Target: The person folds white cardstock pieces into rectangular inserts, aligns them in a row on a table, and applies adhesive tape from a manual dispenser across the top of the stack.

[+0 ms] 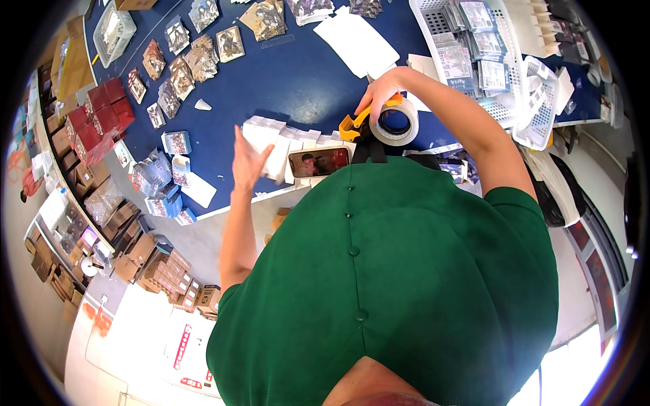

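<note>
A dark blue tabletop (291,88) carries everything at hand, and on its near edge a row of small white cardboard boxes (296,142) stands packed side by side, probably so that they line up as one block. The left hand (248,162) is flat with fingers spread at the row's left end, apparently touching it, as if to stop the boxes sliding apart. At the other end, the right hand (387,86) grips a yellow plastic tape dispenser (349,128) loaded with a wide roll of clear tape (410,127), seemingly held from above to keep the roll upright; whether it rests on the table I cannot tell. Beyond lie a white perforated plastic basket (506,109) of wrapped packs, glossy red boxes (101,120), white paper sheets (355,42) and loose stacks of printed cards (202,58). A dark-screened phone (318,162) overlaps the row's near side, likely the closest obstruction.
</note>
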Available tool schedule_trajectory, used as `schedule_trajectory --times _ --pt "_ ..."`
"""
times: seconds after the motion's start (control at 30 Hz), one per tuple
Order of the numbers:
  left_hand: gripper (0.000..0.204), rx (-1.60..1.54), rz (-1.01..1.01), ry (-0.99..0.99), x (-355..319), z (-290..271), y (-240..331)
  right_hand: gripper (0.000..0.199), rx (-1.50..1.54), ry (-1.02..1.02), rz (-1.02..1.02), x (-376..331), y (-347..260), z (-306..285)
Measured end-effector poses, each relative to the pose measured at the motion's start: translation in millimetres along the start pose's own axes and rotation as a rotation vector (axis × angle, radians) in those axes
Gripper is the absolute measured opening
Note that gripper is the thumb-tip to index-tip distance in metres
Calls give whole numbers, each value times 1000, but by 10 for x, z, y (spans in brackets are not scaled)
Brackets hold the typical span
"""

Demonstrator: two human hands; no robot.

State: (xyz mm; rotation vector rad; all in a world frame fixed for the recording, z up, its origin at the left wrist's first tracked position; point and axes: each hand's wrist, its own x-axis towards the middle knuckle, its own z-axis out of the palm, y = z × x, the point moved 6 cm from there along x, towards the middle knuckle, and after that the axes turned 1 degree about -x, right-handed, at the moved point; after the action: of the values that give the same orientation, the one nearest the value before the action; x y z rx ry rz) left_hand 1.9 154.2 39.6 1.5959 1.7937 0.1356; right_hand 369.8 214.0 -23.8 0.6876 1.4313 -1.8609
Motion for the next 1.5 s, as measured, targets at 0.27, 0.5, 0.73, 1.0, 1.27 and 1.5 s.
schedule_trajectory --times 0.27,0.5,0.73,1.0,1.27,1.5 --pt "124 -21 -90 194 -534 406 -210 79 81 7 -77 34 159 80" --pt "125 -12 -85 221 -572 443 -227 79 267 72 11 -275 302 335" --pt "124 4 -29 204 -570 465 -202 85 361 262 -103 -385 575 614" --pt "114 305 68 144 -523 365 129 81 328 323 -130 -353 529 719" --pt "118 423 145 79 -472 821 938 84 247 388 -198 -263 576 694" --pt "115 446 152 148 -469 899 843 80 418 392 -175 -369 617 880"
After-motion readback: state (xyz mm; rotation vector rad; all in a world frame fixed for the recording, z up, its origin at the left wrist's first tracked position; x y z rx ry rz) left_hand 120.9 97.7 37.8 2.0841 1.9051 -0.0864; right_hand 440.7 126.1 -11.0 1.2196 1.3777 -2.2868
